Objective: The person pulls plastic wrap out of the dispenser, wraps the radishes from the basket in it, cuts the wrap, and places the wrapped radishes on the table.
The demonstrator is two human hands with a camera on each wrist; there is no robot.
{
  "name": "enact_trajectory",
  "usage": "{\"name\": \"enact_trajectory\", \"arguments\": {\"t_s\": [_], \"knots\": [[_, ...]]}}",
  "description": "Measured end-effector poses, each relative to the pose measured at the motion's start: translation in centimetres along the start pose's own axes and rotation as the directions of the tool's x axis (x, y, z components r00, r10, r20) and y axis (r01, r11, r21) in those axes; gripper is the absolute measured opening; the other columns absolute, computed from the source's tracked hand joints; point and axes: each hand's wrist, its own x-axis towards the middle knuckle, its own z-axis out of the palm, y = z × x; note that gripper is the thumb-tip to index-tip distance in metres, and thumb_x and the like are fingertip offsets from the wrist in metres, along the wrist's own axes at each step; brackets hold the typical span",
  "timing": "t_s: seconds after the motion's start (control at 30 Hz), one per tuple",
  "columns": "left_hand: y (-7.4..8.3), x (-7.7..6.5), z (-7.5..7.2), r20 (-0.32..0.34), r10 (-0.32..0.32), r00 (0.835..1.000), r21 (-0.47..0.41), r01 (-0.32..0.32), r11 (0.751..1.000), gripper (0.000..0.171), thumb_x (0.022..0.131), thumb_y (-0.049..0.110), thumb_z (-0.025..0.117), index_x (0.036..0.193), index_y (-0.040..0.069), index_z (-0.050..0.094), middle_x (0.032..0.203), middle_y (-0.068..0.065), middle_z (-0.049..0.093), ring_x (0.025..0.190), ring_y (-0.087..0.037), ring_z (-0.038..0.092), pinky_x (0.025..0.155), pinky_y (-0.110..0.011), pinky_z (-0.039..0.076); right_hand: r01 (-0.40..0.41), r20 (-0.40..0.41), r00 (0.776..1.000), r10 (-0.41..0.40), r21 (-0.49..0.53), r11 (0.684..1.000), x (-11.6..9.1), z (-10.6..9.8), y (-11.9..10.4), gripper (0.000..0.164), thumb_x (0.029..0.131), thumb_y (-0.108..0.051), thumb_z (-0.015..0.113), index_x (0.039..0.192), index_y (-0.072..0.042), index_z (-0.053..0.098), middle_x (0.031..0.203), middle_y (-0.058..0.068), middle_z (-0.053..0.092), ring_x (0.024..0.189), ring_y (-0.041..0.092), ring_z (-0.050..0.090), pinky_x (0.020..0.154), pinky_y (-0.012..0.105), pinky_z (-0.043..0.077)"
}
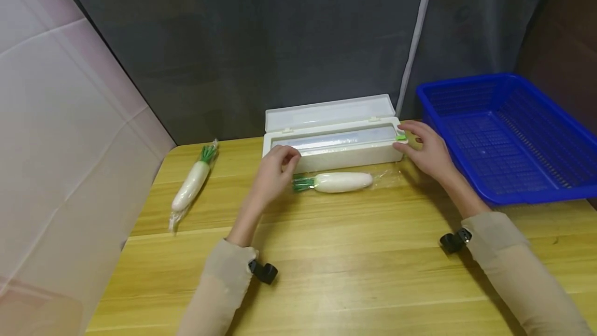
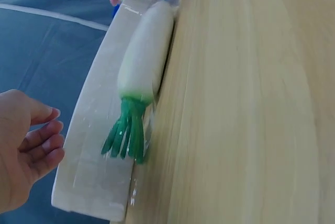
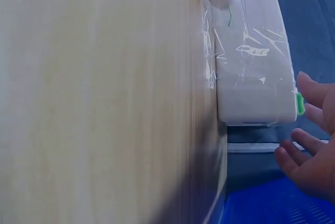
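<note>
A white cling film dispenser (image 1: 347,159) stands at the back of the table, its lid (image 1: 328,112) raised and a film roll (image 1: 342,138) inside. At its front left corner, my left hand (image 1: 278,165) hovers with fingers loosely curled; nothing shows between thumb and fingers. My right hand (image 1: 429,150) is at the other end, thumb and forefinger spread around the green slider (image 1: 401,137). Directly in front of the box lies a white radish (image 1: 342,182) with green stems, clear film (image 3: 254,51) stretching past its tip. The stems (image 2: 128,132) point toward my left hand's side.
Another radish (image 1: 190,186), wrapped in clear film with twisted ends, lies at the table's left. On the right stands a blue plastic basket (image 1: 513,196). A dark grey curtain (image 1: 298,40) hangs behind the wooden table (image 1: 326,274); a pale sheet (image 1: 79,144) borders the left side.
</note>
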Motion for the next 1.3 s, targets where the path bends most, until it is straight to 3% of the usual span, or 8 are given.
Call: {"name": "enact_trajectory", "arguments": {"t_s": [0.33,0.63,0.93,1.3], "knots": [[1.3,1.5,1.8,0.065,0.058,0.996,-0.009,-0.058,0.998,0.011,0.099,0.005,0.061,0.101,-0.001,0.069,0.097,-0.011,0.064,0.090,-0.023,0.059,0.082,-0.035,0.052,-0.002,0.094,0.996,0.003,-0.012,1.000,0.5,0.0,0.3,0.052,0.093,-0.019,0.076,0.138,0.000,0.059,0.156,0.021,0.039,0.143,0.042,0.035,0.107,0.062,0.037],[2.7,2.9,3.3,0.112,0.065,0.992,-0.003,-0.065,0.998,0.012,0.100,0.007,0.059,0.102,0.000,0.069,0.100,-0.010,0.065,0.093,-0.023,0.060,0.084,-0.034,0.050,-0.006,0.186,0.982,0.004,0.010,1.000,0.9,0.0,0.9,0.052,0.096,-0.017,0.071,0.142,0.000,0.055,0.159,0.024,0.032,0.146,0.043,0.029,0.109,0.061,0.035],[4.4,4.7,5.1,0.143,0.092,0.985,-0.014,-0.091,0.996,0.011,0.100,0.007,0.060,0.103,0.001,0.069,0.100,-0.009,0.066,0.091,-0.020,0.060,0.082,-0.030,0.050,0.011,0.160,0.987,-0.009,-0.012,1.000,0.8,-0.1,1.4,0.051,0.095,-0.019,0.072,0.141,-0.003,0.058,0.157,0.020,0.037,0.143,0.041,0.034,0.108,0.059,0.037],[6.4,6.7,7.5,0.234,0.134,0.963,-0.038,-0.129,0.991,0.012,0.101,0.008,0.060,0.104,0.001,0.070,0.095,-0.007,0.064,0.087,-0.017,0.058,0.077,-0.023,0.047,0.006,0.152,0.988,-0.005,-0.004,1.000,0.8,0.1,1.9,0.052,0.094,-0.024,0.074,0.141,-0.007,0.059,0.158,0.017,0.038,0.143,0.040,0.036,0.109,0.060,0.036]]}}
